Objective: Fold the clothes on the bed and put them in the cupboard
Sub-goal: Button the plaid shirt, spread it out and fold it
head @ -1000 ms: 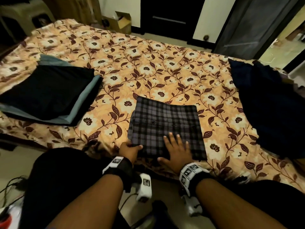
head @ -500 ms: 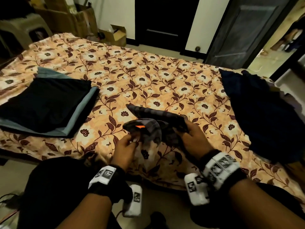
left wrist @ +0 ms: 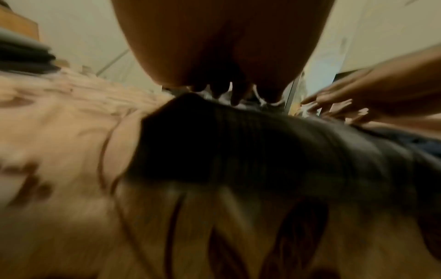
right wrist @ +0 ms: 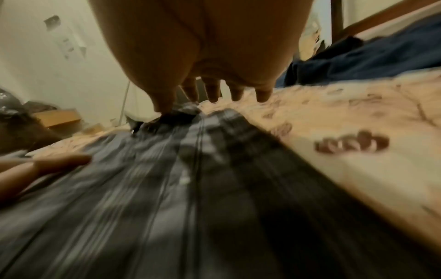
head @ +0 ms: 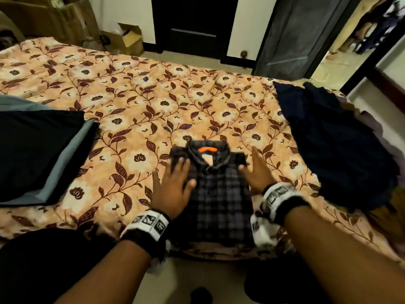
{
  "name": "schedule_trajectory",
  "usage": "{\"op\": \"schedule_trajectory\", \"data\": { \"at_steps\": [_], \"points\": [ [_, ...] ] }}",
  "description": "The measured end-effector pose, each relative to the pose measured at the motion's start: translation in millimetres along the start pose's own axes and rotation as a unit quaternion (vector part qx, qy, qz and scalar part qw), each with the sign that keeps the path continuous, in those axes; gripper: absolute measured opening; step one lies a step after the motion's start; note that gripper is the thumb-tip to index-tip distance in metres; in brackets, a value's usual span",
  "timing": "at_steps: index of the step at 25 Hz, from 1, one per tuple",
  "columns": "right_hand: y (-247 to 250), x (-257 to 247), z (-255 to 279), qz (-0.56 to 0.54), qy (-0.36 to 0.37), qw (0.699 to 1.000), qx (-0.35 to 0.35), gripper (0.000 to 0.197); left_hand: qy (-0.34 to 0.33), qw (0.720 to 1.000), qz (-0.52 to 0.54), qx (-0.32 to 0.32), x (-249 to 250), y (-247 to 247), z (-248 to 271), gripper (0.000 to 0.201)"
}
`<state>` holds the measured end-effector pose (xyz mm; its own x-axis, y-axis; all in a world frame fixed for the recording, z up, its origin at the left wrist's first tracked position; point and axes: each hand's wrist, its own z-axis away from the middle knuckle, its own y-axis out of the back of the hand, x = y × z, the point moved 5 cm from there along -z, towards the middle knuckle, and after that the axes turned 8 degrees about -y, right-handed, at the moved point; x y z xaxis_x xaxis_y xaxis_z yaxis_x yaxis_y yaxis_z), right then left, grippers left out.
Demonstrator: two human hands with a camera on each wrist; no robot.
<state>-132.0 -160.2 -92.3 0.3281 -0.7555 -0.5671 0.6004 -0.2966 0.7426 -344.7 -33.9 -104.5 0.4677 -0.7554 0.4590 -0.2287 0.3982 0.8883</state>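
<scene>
While the folded plaid shirt (head: 219, 194) lies collar-up near the front edge of the bed (head: 135, 102), both hands are spread flat with straight fingers, gripping nothing. In the head view the left hand (head: 173, 189) rests palm-down on the shirt's left side, its fingertips reaching toward the left shoulder, beside the collar (head: 208, 154), where an orange label and a pale tag show. The right hand (head: 256, 172) sits at the shirt's right edge, thumb on the cloth and the other fingers stretched out over the floral bedsheet just beside it; whether the palm presses down or only hovers cannot be told. The right wrist view, blurred, shows the thumb (right wrist: 164, 102) touching the dark collar area and four straight fingers apart above the sheet. The left wrist view is also smeared; it shows the palm over the dark cloth with short straight fingertips (left wrist: 236, 94) at its far edge. Each wrist carries a white band with black marker squares. Well apart on the left side of the bed lies a stack of folded clothes (head: 39, 154), black cloth over grey-blue. On the right side a dark navy garment (head: 337, 145) lies loose and unfolded, reaching the bed's edge. Beyond the bed stand a cardboard box (head: 129, 38) and a dark door (head: 295, 34).
</scene>
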Motion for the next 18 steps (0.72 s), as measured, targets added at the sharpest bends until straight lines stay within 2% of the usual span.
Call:
{"op": "schedule_trajectory", "data": {
  "at_steps": [1, 2, 4, 6, 7, 9, 10, 12, 13, 14, 16, 17, 18],
  "points": [
    [-27, 13, 1, 0.091, 0.005, 0.996, -0.002, 0.072, 0.013, 0.996, -0.038, -0.074, -13, -31, 1, 0.109],
    [-55, 22, 7, 0.151, 0.016, 0.988, -0.017, 0.076, 0.025, 0.992, -0.052, -0.111, -24, -57, 4, 0.116],
    [-102, 34, 29, 0.224, 0.061, 0.971, -0.054, 0.088, 0.04, 0.99, -0.054, -0.123, -37, -86, 12, 0.105],
    [-122, 46, 35, 0.246, 0.07, 0.965, -0.052, 0.089, 0.052, 0.991, -0.06, -0.112, -44, -91, 19, 0.088],
    [-119, 50, 34, 0.245, 0.045, 0.968, -0.039, 0.083, 0.07, 0.99, -0.061, -0.107, -48, -88, 19, 0.085],
    [-110, 51, 28, 0.191, -0.082, 0.978, -0.005, 0.074, 0.108, 0.986, -0.079, -0.103, -44, -78, 12, 0.081],
    [-106, 46, 24, 0.164, -0.122, 0.979, 0.018, 0.074, 0.1, 0.988, -0.087, -0.084, -34, -74, 3, 0.079],
    [-103, 32, 13, 0.174, -0.087, 0.98, 0.037, 0.075, 0.058, 0.991, -0.093, -0.079, -20, -75, -13, 0.08],
    [-103, 31, 7, 0.189, -0.073, 0.979, 0.024, 0.077, 0.074, 0.99, -0.084, -0.089, -24, -78, -16, 0.079],
    [-100, 36, 0, 0.178, -0.104, 0.979, 0.004, 0.079, 0.134, 0.985, -0.066, -0.092, -36, -79, -15, 0.078],
    [-85, 47, -10, 0.106, -0.228, 0.968, 0.015, 0.085, 0.286, 0.957, -0.026, -0.035, -57, -67, -9, 0.076],
    [-79, 46, -15, 0.086, -0.244, 0.965, 0.037, 0.084, 0.299, 0.954, -0.031, 0.001, -55, -60, -12, 0.074],
    [-78, 39, -19, 0.103, -0.217, 0.97, 0.049, 0.079, 0.256, 0.966, -0.041, 0.026, -45, -56, -20, 0.069]
  ]
}}
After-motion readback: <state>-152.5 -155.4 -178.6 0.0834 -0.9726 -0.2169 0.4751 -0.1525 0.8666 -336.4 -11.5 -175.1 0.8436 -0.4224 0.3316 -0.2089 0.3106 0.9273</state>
